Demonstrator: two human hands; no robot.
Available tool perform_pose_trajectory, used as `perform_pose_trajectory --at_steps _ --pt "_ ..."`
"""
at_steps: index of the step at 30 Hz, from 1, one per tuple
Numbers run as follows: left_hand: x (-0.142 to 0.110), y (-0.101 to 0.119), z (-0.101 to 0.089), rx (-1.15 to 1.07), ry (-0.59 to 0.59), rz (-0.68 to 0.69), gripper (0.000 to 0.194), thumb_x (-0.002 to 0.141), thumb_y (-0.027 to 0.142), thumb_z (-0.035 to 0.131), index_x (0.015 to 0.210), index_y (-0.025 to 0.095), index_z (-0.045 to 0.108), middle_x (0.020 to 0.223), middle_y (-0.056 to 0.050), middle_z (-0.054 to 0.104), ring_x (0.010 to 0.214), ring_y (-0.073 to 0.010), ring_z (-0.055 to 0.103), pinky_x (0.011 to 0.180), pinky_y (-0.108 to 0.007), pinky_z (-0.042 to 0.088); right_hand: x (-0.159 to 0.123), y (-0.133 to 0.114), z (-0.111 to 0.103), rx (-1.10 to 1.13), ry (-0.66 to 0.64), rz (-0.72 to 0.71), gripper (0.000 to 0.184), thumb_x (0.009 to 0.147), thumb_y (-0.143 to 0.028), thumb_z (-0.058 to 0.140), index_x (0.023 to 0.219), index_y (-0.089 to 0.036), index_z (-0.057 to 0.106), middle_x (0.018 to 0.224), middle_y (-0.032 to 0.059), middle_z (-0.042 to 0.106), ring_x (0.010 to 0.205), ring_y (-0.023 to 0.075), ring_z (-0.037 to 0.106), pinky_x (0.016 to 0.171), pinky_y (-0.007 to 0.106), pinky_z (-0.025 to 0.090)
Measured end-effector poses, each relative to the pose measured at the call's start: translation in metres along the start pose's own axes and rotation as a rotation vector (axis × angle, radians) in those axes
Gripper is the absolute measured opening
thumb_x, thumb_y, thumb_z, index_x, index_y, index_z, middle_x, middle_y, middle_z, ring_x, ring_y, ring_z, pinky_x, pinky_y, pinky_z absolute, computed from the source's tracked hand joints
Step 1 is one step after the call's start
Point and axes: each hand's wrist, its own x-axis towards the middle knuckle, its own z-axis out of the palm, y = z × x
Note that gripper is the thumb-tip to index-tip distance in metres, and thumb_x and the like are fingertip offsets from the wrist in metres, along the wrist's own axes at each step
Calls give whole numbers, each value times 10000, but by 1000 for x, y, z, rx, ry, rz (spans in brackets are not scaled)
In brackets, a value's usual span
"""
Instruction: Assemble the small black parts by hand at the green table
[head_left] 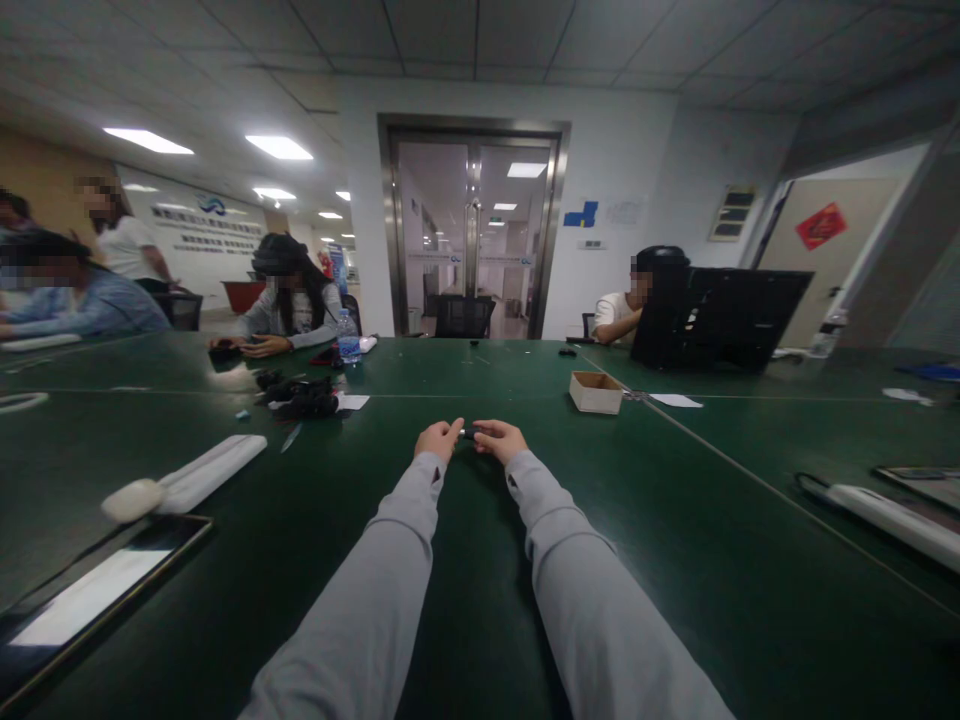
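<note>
Both my arms, in grey sleeves, reach forward over the green table (480, 600). Between my fingertips, just above the tabletop, is a small black stick-like object (469, 433) with a pale end on the left; it is too small to name its kind. My right hand (501, 440) pinches its dark part. The thumb and fingers of my left hand (438, 439) close at the pale end. My fingers hide part of the object.
A small open box (596, 393) stands ahead to the right, by a paper (676, 400). Left lie a phone (105, 600), a white power strip (214, 470) and black gear (300, 393) near a water bottle (348, 340). A monitor (720, 315) stands far right. Several people sit or stand beyond.
</note>
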Motion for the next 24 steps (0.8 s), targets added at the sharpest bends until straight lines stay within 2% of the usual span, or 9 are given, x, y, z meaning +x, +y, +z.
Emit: perform_pose_trajectory --at_steps 6,13,18,21,24 --pt "0 -3 3 23 -7 42 437 696 561 444 482 187 517 465 7 527 475 -112 464 494 -220 316 2 1 -3 7 20 33 195 617 -173 689 784 -106 615 493 3 581 409 72 531 392 162 462" --pt "5 -7 11 -351 -53 173 250 632 402 586 674 159 548 627 0 572 597 -100 520 621 -219 408 5 1 -5 29 32 38 252 674 -335 649 747 -116 549 436 -3 549 351 62 489 315 137 386" --pt "5 -4 9 -498 -98 229 238 567 291 653 725 137 563 739 -32 592 712 -111 551 706 -241 438 5 1 -5 -13 27 69 301 688 -408 620 694 -132 500 404 -17 528 324 61 470 297 139 366" --pt "5 -2 7 -515 -106 133 317 559 297 668 808 137 556 807 -52 609 715 -116 569 631 -223 447 7 2 -5 -21 7 73 289 694 -392 620 708 -130 500 415 -7 544 326 64 474 299 141 372" --pt "6 -2 7 -473 -100 -61 367 654 428 570 890 150 526 756 -43 612 529 -85 541 460 -186 390 7 3 -5 -12 -12 69 251 694 -340 634 738 -122 517 428 -1 556 341 68 489 310 141 386"
